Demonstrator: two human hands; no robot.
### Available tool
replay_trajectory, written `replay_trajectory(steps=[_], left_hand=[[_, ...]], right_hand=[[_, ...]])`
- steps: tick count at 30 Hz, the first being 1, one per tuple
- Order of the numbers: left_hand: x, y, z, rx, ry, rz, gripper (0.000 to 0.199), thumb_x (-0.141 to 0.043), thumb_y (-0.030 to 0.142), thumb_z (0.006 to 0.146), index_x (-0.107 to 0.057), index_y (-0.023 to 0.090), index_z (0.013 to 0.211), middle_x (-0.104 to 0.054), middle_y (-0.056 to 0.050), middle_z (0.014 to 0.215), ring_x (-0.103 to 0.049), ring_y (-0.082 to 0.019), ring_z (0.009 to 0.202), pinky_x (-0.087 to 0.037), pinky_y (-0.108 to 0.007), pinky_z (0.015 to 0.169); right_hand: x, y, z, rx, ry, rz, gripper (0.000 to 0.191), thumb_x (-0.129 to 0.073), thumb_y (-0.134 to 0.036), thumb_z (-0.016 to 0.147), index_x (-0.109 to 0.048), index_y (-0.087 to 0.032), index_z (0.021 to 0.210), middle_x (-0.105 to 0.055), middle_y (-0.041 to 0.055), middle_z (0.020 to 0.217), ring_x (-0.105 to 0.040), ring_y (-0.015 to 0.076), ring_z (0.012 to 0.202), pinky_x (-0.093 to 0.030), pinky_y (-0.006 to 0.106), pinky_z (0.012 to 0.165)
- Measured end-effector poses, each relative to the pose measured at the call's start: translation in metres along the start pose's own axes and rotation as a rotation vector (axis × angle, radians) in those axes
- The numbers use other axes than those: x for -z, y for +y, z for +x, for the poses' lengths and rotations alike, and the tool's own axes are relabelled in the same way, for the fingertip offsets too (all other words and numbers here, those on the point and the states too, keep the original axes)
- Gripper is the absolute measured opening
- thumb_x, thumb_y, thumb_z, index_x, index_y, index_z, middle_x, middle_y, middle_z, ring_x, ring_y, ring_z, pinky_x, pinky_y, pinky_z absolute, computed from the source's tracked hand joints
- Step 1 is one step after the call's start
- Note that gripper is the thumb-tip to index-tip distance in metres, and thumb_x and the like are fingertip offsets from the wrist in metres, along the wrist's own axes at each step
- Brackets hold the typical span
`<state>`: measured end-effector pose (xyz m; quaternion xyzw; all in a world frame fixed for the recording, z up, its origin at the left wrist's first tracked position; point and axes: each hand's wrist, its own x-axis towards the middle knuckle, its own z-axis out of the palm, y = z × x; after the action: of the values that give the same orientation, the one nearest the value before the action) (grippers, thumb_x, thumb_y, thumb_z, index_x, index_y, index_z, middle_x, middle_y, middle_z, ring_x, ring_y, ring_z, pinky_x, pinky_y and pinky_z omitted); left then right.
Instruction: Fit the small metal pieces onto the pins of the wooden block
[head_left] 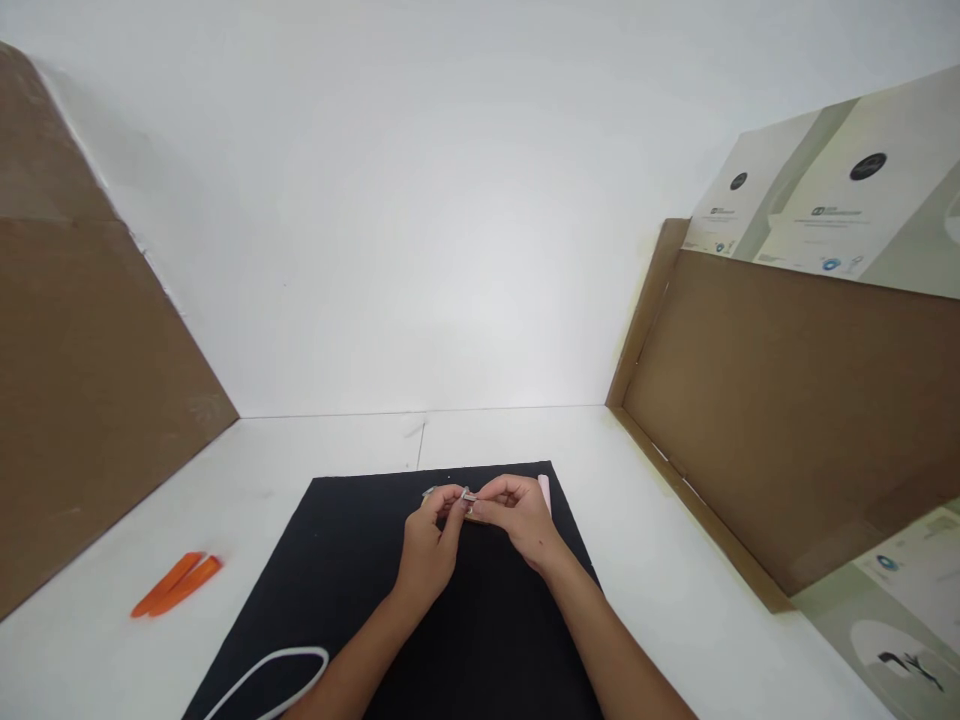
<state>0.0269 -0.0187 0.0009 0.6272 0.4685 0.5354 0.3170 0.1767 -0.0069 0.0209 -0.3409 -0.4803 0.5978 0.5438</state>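
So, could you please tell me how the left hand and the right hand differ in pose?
The left hand points its fingers up and rightward in the picture; the right hand points its fingers leftward. A pale pink item shows beside the right hand, none beside the left hand. Both are bare, pinching at a small pale piece.

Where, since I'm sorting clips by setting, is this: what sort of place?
Probably a makeshift tabletop work booth: a black mat lies on a white surface, with brown cardboard panels on both sides and a white wall behind.
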Motion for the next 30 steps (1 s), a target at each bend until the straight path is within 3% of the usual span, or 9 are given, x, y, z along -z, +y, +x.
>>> replay_trajectory(steps=[7,12,18,26,30], left_hand=[[-0.0012,0.0005,-0.0013,-0.022,-0.006,0.005,0.025,-0.054,0.036,0.090,-0.069,0.021,0.102,-0.073,-0.006,0.098,-0.068,-0.020,0.083,-0.053,-0.031,0.078],[-0.0009,-0.0008,-0.0004,0.023,0.022,-0.001,0.026,-0.056,0.039,0.088,-0.068,0.019,0.098,-0.073,-0.007,0.096,-0.069,-0.021,0.083,-0.053,-0.030,0.077],[-0.0003,-0.0017,-0.0004,0.000,0.038,0.026,0.024,-0.055,0.037,0.090,-0.067,0.018,0.099,-0.073,-0.006,0.095,-0.068,-0.020,0.081,-0.053,-0.029,0.075],[-0.0011,0.0025,-0.0027,-0.085,0.005,0.079,0.020,-0.054,0.032,0.091,-0.068,0.021,0.101,-0.073,-0.004,0.095,-0.068,-0.018,0.079,-0.053,-0.029,0.075],[-0.0014,0.0025,-0.0024,-0.052,0.035,0.032,0.019,-0.056,0.033,0.090,-0.067,0.019,0.096,-0.073,-0.005,0.093,-0.068,-0.019,0.080,-0.053,-0.029,0.075]], right_hand=[[0.0002,0.0002,0.0023,0.004,0.107,-0.012,0.022,-0.085,-0.032,0.062,-0.070,-0.018,0.070,-0.072,0.0038,0.066,-0.069,0.0208,0.069,-0.053,0.033,0.069],[0.0002,0.0005,0.0016,0.003,0.064,0.009,0.022,-0.086,-0.030,0.061,-0.069,-0.018,0.068,-0.071,0.0016,0.064,-0.069,0.0189,0.065,-0.054,0.032,0.070],[0.0012,0.0034,0.0000,0.022,-0.038,0.047,0.021,-0.086,-0.028,0.062,-0.071,-0.017,0.071,-0.075,0.0042,0.075,-0.071,0.0194,0.074,-0.057,0.034,0.077],[-0.0005,-0.0001,0.0012,0.045,0.113,0.006,0.022,-0.086,-0.029,0.063,-0.069,-0.018,0.070,-0.073,0.0025,0.065,-0.070,0.0186,0.066,-0.054,0.029,0.066],[0.0007,0.0006,0.0006,0.046,0.077,0.022,0.021,-0.086,-0.029,0.063,-0.068,-0.018,0.070,-0.073,0.0023,0.067,-0.070,0.0190,0.067,-0.055,0.030,0.069]])
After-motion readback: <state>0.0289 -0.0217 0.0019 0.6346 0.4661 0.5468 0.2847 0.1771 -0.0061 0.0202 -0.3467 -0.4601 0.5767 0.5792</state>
